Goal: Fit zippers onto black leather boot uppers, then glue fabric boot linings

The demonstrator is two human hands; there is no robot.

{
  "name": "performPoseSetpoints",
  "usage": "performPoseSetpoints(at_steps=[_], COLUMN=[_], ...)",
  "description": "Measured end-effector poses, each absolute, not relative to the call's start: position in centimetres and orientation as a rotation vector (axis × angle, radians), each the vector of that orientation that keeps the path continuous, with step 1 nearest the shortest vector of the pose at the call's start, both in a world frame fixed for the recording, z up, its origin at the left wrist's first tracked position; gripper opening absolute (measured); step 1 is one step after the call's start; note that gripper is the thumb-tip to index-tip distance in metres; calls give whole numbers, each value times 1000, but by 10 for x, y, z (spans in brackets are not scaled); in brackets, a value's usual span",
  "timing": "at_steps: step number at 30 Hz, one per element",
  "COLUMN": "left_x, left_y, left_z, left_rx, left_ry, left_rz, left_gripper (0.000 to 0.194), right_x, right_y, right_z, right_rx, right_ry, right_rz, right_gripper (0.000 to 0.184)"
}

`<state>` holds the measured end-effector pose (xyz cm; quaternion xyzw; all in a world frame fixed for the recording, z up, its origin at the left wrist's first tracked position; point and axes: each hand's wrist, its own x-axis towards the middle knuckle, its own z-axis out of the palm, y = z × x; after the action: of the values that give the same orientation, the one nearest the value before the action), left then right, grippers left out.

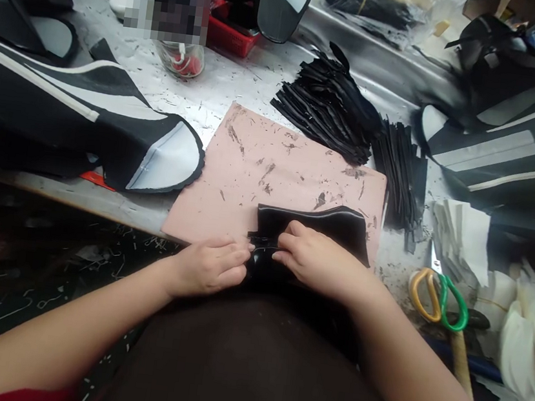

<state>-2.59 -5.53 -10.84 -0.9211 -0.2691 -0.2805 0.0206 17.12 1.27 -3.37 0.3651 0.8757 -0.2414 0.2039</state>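
A black glossy leather piece (323, 223) lies at the near edge of a pink cutting mat (276, 169). My left hand (208, 265) is closed in a pinch on the piece's left near edge. My right hand (319, 256) presses down and pinches the same edge from the right, fingertips almost meeting those of the left hand. A thin black strip runs between the fingertips. Part of the piece is hidden under my hands.
Piles of black strips (328, 107) lie behind the mat. Black and white shoe-upper panels (112, 116) lie at the left and others (497, 157) at the right. Scissors with green and yellow handles (438, 296) rest at the right near white scraps (467, 241). A red basket (232, 33) stands at the back.
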Motion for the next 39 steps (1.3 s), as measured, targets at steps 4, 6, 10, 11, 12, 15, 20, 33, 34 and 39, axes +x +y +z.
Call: performPoseSetpoints(at_steps=[4,6,10,11,12,15,20,33,34,39], left_x=[-29,-29,-23,-22,-20,-18,-19,-16,-16,-14], left_y=[-51,-50,-51,-52,-52,-53,-54,-54,-53,-53], left_z=[-112,-115,-116,-115,-114,-112,-114,-115,-114,-105], left_rx=[-2779,-2737,-2617,-2607,-2606,-2611,-2627,-2681,-2681,-2647], left_ry=[-834,-866,-905,-906,-906,-899,-902,-946,-940,-978], left_rz=[-907,-961,-971,-949,-930,-928,-906,-799,-773,-643], left_gripper=[13,9,18,18,16,12,14,12,12,16], right_x=[167,164,160,159,158,158,159,155,155,165], right_y=[12,12,9,9,9,8,8,8,8,14], right_z=[-34,-36,-41,-42,-42,-43,-42,-45,-45,-37], right_rx=[1034,1039,1064,1071,1078,1087,1070,1107,1112,1225], right_ry=[2413,2402,2392,2388,2384,2376,2375,2344,2349,2331], right_rz=[-584,-542,-464,-451,-444,-463,-483,-457,-460,-542], right_gripper=[24,25,28,29,29,29,27,27,27,26])
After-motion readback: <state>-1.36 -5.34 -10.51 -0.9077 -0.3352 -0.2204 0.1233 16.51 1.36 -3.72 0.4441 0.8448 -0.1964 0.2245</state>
